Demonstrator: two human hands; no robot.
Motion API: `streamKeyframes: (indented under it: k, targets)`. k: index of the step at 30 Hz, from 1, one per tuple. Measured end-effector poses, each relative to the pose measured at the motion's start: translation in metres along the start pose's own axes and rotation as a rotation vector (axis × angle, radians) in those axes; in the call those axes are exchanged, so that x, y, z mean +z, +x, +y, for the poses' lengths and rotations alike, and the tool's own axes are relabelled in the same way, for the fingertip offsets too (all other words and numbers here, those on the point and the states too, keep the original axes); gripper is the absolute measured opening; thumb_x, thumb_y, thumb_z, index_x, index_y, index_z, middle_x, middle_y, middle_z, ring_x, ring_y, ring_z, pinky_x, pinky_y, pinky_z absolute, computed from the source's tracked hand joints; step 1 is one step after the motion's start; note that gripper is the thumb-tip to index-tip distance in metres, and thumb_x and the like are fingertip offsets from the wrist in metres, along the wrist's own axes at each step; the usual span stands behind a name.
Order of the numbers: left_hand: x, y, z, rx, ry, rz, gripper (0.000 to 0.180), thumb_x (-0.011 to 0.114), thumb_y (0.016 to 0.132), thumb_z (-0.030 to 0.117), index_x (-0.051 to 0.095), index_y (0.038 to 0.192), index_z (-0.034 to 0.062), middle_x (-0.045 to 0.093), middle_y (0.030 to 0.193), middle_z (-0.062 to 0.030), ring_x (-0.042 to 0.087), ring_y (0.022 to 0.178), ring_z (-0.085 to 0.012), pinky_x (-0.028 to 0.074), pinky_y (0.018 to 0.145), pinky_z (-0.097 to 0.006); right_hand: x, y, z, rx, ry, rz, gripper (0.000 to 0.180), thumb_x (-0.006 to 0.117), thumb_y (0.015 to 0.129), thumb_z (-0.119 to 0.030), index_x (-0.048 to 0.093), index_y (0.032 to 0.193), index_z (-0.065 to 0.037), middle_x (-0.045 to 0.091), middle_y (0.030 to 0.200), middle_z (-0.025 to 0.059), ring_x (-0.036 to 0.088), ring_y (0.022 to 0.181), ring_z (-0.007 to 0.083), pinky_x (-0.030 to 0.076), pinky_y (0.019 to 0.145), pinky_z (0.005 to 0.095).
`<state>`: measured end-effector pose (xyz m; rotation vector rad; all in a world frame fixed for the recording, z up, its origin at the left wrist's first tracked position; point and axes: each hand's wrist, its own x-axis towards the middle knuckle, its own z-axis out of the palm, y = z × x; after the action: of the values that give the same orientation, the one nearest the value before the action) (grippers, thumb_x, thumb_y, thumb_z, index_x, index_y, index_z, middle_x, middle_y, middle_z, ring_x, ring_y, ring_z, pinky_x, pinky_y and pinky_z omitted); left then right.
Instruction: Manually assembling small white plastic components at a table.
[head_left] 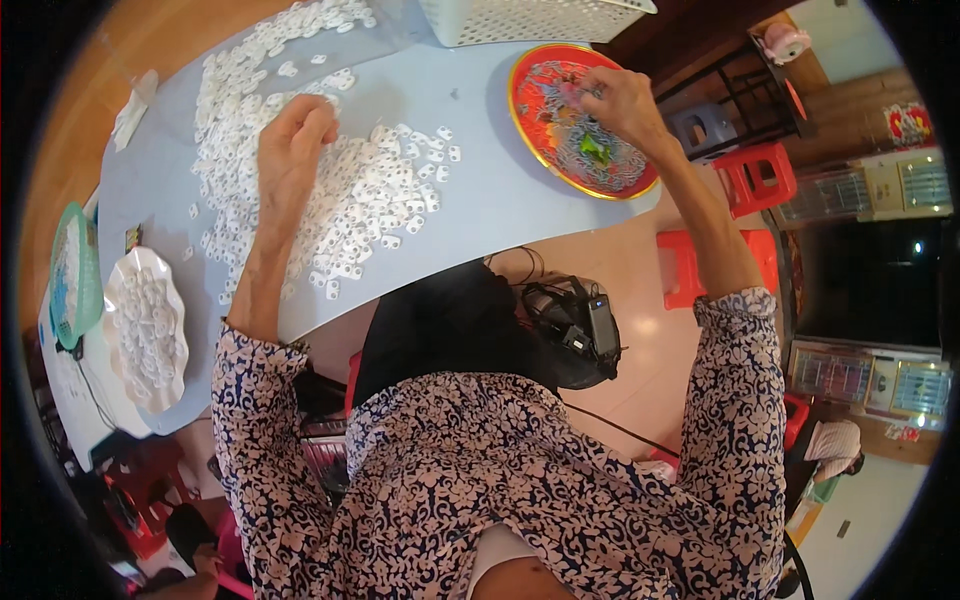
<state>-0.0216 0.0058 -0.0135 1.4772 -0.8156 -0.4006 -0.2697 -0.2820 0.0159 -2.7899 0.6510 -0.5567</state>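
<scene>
My left hand (293,140) rests with curled fingers on a wide heap of small white plastic pieces (350,200) spread over the pale blue table (500,210). What lies inside its fingers is hidden. My right hand (622,100) reaches into a round red tray with a gold rim (525,120) at the far right of the table. Its fingertips are pinched together among small silvery pieces (560,75) in the tray. A small green thing (595,150) lies in the tray just below that hand.
A white perforated basket (530,20) stands at the table's far edge. A white scalloped dish (145,330) of white pieces and a teal mesh thing (75,275) sit at the left. Red stools (755,175) stand to the right. A black device with cables (580,330) lies on my lap.
</scene>
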Motion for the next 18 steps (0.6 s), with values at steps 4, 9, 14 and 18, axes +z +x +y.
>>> streamKeyframes:
  k: [4, 9, 14, 18]
  targets:
    - [-0.001, 0.002, -0.006, -0.004, 0.019, 0.034, 0.016, 0.053, 0.087, 0.015, 0.059, 0.080, 0.0013, 0.052, 0.068, 0.0022, 0.044, 0.066, -0.0051, 0.034, 0.060, -0.020, -0.002, 0.010, -0.016, 0.067, 0.140, 0.011, 0.010, 0.066, 0.076, -0.009, 0.065, 0.082, -0.002, 0.059, 0.057, 0.0054, 0.051, 0.047, 0.0055, 0.042, 0.047, 0.0230]
    - [0.001, 0.003, -0.012, -0.024, -0.097, 0.049, 0.016, 0.054, 0.086, 0.015, 0.061, 0.082, 0.0013, 0.053, 0.067, 0.0021, 0.046, 0.065, -0.0043, 0.035, 0.058, -0.019, 0.007, 0.046, -0.079, -0.134, 0.105, 0.020, 0.016, 0.063, 0.072, -0.015, 0.066, 0.083, -0.004, 0.065, 0.068, 0.0108, 0.063, 0.060, 0.0207, 0.050, 0.061, 0.0310]
    - [0.001, 0.005, -0.013, -0.020, -0.121, 0.050, 0.015, 0.054, 0.085, 0.015, 0.061, 0.079, 0.0031, 0.054, 0.066, 0.0029, 0.044, 0.063, -0.0033, 0.034, 0.055, -0.020, 0.054, 0.072, -0.128, -0.141, 0.279, -0.089, 0.015, 0.063, 0.071, -0.013, 0.066, 0.081, -0.003, 0.065, 0.070, 0.0133, 0.064, 0.063, 0.0253, 0.051, 0.064, 0.0338]
    - [0.004, 0.005, -0.008, -0.035, -0.122, 0.075, 0.014, 0.054, 0.085, 0.014, 0.061, 0.078, 0.0039, 0.053, 0.064, 0.0040, 0.043, 0.059, -0.0025, 0.033, 0.052, -0.020, 0.075, 0.082, -0.136, -0.191, 0.282, -0.164, 0.015, 0.064, 0.070, -0.013, 0.067, 0.080, -0.002, 0.065, 0.071, 0.0146, 0.064, 0.066, 0.0271, 0.052, 0.065, 0.0338]
